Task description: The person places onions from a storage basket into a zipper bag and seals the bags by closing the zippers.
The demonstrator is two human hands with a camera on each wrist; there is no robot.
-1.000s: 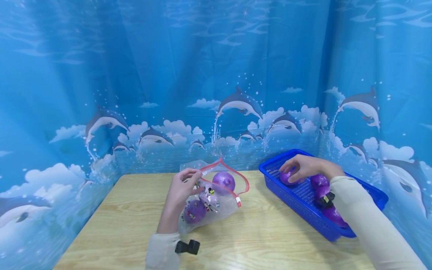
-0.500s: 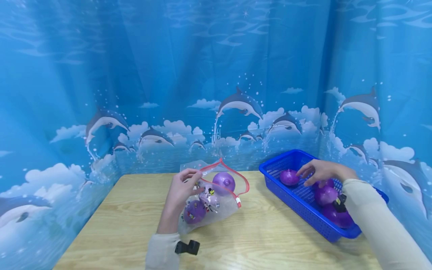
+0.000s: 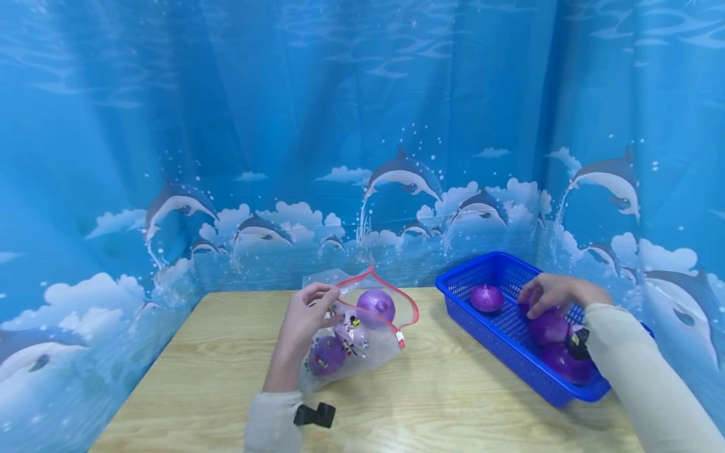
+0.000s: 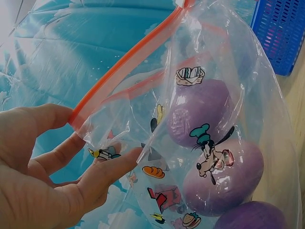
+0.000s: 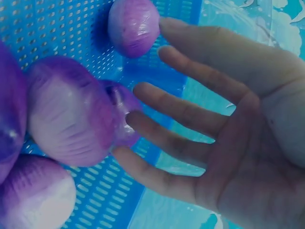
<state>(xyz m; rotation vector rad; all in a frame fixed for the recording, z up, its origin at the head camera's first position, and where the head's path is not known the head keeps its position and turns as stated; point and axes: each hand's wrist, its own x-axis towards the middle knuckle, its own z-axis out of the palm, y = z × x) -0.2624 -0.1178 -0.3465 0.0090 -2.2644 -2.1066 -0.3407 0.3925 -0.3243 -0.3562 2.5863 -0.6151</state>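
My left hand (image 3: pixel 308 311) pinches the edge of a clear zip bag (image 3: pixel 370 355) that has a red zip strip and cartoon prints. The bag's mouth gapes, and several purple onions (image 4: pixel 224 179) lie inside it. Over a blue basket (image 3: pixel 498 352), my right hand (image 3: pixel 552 292) reaches down with nothing in its grasp. In the right wrist view its fingers (image 5: pixel 171 105) are spread, tips close to the onions (image 5: pixel 71 112). One onion (image 3: pixel 487 298) sits apart at the basket's far left end; the others cluster near the right hand, partly hidden by it in the head view.
Bag and basket rest on a light wooden table (image 3: pixel 209 377), the basket at the right, set at a slant. A blue dolphin-print curtain (image 3: pixel 317 126) hangs behind and around the table.
My right hand has let go of the onion at the basket's far left end and moved right, over the clustered onions. The left hand and bag have stayed put.
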